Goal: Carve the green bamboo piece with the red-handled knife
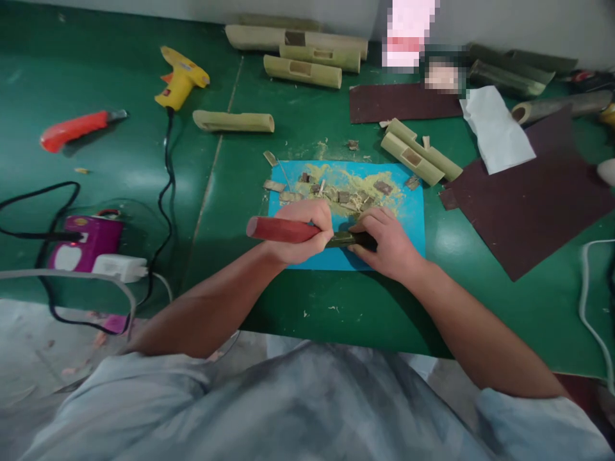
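Observation:
My left hand (314,218) is closed around a tool with a thick red handle (278,229); its working end is hidden by the fingers. My right hand (389,246) grips a dark green bamboo piece (343,239), whose left end meets the left hand. Both hands are over a blue mat (410,205) on the green table. Just beyond them, bamboo chips (383,187) and pale yellow-green shavings (331,176) are scattered across the mat.
Cut bamboo tubes (302,72) lie at the back, with two more (413,157) right of the mat. Brown sheets (519,198) and white paper (500,128) are on the right. Leftward are a yellow glue gun (180,78), a red-handled cutter (77,128) and a purple power strip (91,240) with cords.

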The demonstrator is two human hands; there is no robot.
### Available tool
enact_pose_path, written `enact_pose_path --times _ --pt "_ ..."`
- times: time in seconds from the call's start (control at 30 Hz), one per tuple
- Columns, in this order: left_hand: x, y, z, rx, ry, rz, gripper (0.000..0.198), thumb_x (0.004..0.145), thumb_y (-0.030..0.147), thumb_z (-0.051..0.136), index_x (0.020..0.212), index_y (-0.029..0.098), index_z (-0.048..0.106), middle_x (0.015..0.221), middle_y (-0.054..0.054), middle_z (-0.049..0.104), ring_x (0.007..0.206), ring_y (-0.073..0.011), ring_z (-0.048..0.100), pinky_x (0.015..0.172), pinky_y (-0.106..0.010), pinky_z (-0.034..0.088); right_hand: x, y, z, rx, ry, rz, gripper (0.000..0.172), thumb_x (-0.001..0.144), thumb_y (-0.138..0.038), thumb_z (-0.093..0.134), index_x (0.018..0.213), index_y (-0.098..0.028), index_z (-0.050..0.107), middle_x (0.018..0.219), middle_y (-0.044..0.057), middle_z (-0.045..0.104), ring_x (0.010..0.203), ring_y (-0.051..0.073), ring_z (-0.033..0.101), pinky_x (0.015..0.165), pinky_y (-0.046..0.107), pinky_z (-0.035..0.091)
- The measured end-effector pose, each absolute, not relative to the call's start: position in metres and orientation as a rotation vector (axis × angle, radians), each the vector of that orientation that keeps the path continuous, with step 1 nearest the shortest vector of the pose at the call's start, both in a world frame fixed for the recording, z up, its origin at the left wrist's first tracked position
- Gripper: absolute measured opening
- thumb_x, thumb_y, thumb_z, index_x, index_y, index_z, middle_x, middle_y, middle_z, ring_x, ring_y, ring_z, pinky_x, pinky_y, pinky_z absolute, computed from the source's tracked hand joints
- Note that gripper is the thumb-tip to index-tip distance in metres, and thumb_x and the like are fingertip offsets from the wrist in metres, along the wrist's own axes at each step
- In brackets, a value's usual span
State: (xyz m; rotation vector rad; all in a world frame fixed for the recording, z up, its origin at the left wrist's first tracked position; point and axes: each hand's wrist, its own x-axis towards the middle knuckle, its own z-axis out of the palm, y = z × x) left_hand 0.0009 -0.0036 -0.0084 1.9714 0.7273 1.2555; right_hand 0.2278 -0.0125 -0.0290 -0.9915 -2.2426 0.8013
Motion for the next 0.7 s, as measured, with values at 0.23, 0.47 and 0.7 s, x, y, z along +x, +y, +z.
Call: enact_pose_path --times 0.23,0.47,0.7 --pt "-0.0032 -0.0054 -0.0115 1.952 0.667 1.285 0.011 0.085 0.013 0.069 0.076 0.019 0.065 0.072 -0.003 0.068 0.064 -0.0129 0.064 0.058 -0.029 0.052 0.2277 -0.0128 -0.0283 -0.989 -2.233 0.799 0.016 0.088 -0.027 0.073 0.099 -0.025 0.062 0.098 0.006 0.065 0.097 0.027 0.058 0.086 0.044 0.048" --pt "-0.0029 -0.0015 -0.0077 2.035 0.694 1.158 0.004 0.086 0.019 0.076 0.085 0.02 0.073 0.083 -0.004 0.077 0.076 -0.0168 0.074 0.067 -0.03 0.061 0.2279 -0.0122 -0.0284 -0.967 -2.24 0.766 0.017 0.088 -0.028 0.074 0.1 -0.024 0.062 0.098 0.007 0.065 0.096 0.027 0.058 0.086 0.044 0.047" --pt "-0.0036 -0.001 -0.0109 2.01 0.704 1.187 0.005 0.086 0.021 0.078 0.089 0.022 0.076 0.087 -0.003 0.078 0.078 -0.0169 0.074 0.071 -0.032 0.061 0.2275 -0.0106 -0.0288 -0.969 -2.238 0.759 0.017 0.087 -0.028 0.075 0.098 -0.025 0.062 0.097 0.005 0.065 0.094 0.025 0.058 0.085 0.043 0.046"
